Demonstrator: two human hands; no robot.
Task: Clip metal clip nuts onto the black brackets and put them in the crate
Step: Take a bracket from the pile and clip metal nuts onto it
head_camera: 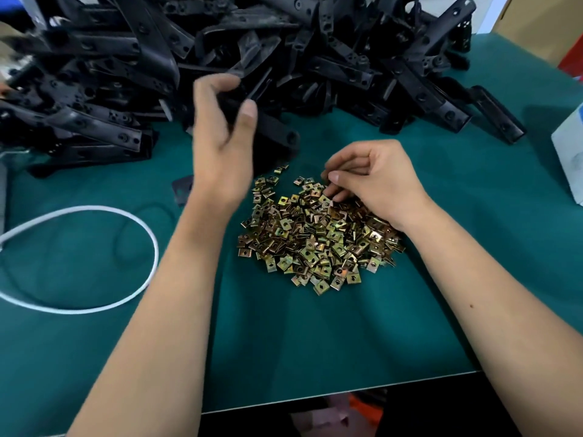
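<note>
A heap of brass-coloured clip nuts [318, 238] lies mid-frame on the green worktop [315, 335]. The right hand [375, 181] pinches into its top; the left hand [220, 127] clamps a black bracket [271, 134]. Black brackets [220, 52] pile across the top. A white cable [94, 257] loops lower left.

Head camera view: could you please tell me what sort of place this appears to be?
Probably a factory assembly bench: a big heap of identical black brackets at the back of a green work mat, and a loose pile of metal clip nuts in front, for hand fitting.
</note>
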